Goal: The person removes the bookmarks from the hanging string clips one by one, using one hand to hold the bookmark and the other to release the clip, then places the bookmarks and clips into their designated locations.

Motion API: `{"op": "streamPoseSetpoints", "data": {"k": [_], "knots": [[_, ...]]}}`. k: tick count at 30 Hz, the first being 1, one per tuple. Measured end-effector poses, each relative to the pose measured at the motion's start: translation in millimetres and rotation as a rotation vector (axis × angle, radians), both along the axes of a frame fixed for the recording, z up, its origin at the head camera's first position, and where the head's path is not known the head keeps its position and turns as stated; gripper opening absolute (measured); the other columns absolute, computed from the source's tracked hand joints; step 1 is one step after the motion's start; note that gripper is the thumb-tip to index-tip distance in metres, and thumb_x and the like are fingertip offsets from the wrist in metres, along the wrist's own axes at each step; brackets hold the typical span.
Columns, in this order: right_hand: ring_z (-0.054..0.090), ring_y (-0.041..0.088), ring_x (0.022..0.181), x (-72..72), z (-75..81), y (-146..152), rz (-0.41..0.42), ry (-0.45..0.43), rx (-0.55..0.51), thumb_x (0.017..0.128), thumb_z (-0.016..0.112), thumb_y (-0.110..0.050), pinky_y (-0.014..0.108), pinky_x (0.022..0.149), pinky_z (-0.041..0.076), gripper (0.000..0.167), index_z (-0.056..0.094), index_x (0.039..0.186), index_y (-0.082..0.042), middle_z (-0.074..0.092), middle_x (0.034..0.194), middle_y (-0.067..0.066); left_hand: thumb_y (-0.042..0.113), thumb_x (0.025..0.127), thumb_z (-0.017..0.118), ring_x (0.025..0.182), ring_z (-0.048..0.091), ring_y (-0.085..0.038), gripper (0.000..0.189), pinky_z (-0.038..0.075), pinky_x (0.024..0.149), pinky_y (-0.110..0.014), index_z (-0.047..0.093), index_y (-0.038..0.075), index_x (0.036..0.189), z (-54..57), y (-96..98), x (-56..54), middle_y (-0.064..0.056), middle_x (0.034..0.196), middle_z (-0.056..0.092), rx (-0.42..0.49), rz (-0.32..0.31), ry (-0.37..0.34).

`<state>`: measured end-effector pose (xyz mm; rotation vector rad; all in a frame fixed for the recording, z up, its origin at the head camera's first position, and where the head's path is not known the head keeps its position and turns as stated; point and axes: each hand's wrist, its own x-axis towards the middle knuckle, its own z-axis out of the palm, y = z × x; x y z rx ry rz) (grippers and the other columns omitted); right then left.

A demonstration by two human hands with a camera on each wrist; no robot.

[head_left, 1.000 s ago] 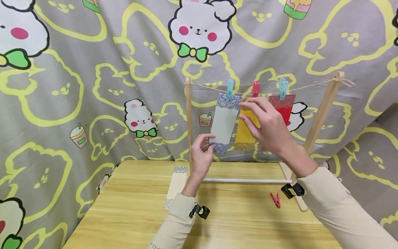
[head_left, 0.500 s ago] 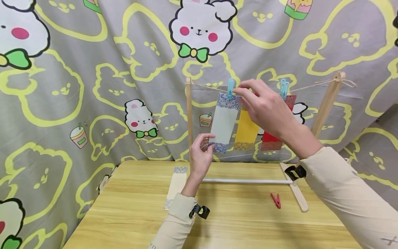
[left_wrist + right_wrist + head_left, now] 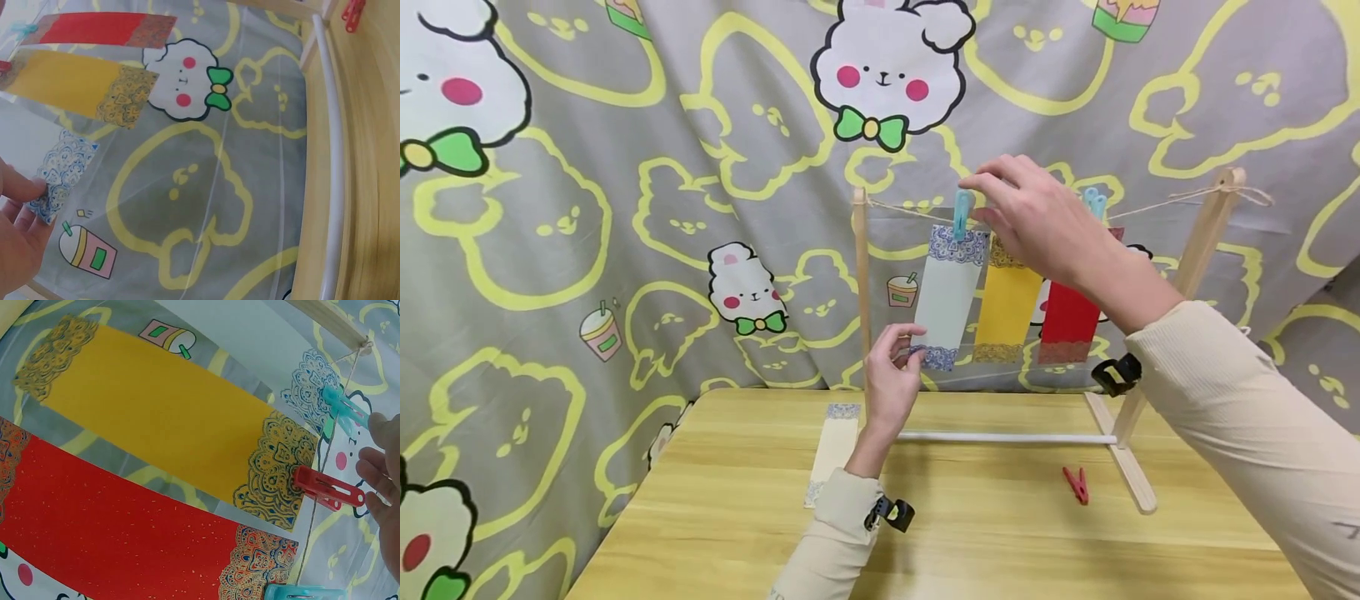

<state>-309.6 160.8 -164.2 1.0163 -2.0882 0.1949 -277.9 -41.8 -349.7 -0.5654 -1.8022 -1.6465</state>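
Observation:
A pale blue card (image 3: 951, 296) with blue lace-patterned ends hangs from a string, held by a light blue clothespin (image 3: 961, 218). My left hand (image 3: 891, 383) pinches the card's lower corner, thumb in front in the left wrist view. At the top, the fingers of my right hand (image 3: 1052, 217) pinch the handle end of that clothespin. Beside it hang a yellow card (image 3: 1011, 300) under a red clothespin (image 3: 328, 487) and a red card (image 3: 1070, 321) under another light blue clothespin (image 3: 1095, 202). In the head view my right hand hides the red clothespin.
The string (image 3: 1157, 202) runs between two wooden posts (image 3: 1206, 233), joined low down by a white rod (image 3: 1007, 437). On the table (image 3: 985, 550) lie a cream card (image 3: 835, 450) at left and a loose red clothespin (image 3: 1077, 486) at right. A patterned curtain (image 3: 805, 208) stands behind.
My right hand has moved up from in front of the yellow card to the light blue clothespin on the pale card. The left hand stays at the card's lower corner.

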Motion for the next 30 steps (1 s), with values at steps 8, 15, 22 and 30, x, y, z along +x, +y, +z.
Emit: {"op": "streamPoseSetpoints", "data": {"k": [8, 15, 22, 30], "knots": [[0.058, 0.039, 0.119, -6.4, 6.9, -1.7, -0.044, -0.163, 0.022, 0.103, 0.063, -0.014, 0.056, 0.102, 0.05, 0.043, 0.056, 0.143, -0.001, 0.062, 0.131, 0.022, -0.029, 0.081, 0.063, 0.097, 0.069, -0.043, 0.03, 0.061, 0.084, -0.05, 0.065, -0.013, 0.106, 0.5, 2.7, -0.7, -0.026, 0.107, 0.067, 0.0, 0.01, 0.004], [0.064, 0.038, 0.113, -9.9, 12.6, -1.9, -0.045, -0.351, -0.021, 0.106, 0.057, -0.016, 0.056, 0.104, 0.049, 0.04, 0.057, 0.142, 0.001, 0.067, 0.127, 0.022, -0.03, 0.081, 0.063, 0.095, 0.069, -0.044, 0.029, 0.061, 0.082, -0.051, 0.065, -0.013, 0.105, -1.0, 4.6, -1.5, -0.027, 0.106, 0.066, 0.015, -0.005, 0.005], [0.067, 0.033, 0.104, -6.7, 19.4, -1.7, -0.051, -0.499, -0.124, 0.107, 0.056, -0.023, 0.049, 0.093, 0.054, 0.039, 0.062, 0.14, -0.003, 0.067, 0.132, 0.017, -0.03, 0.081, 0.063, 0.094, 0.069, -0.045, 0.029, 0.061, 0.081, -0.053, 0.065, -0.013, 0.105, -0.9, 5.1, -1.7, -0.028, 0.105, 0.066, 0.019, -0.002, 0.006], [0.063, 0.028, 0.114, -3.8, 26.0, -3.2, -0.051, -0.638, -0.2, 0.104, 0.062, -0.027, 0.04, 0.094, 0.053, 0.039, 0.065, 0.137, -0.006, 0.069, 0.127, 0.014, -0.03, 0.081, 0.062, 0.095, 0.069, -0.045, 0.03, 0.061, 0.082, -0.053, 0.065, -0.013, 0.106, -1.8, 4.2, -1.6, -0.028, 0.106, 0.066, 0.018, -0.007, -0.002]]}}
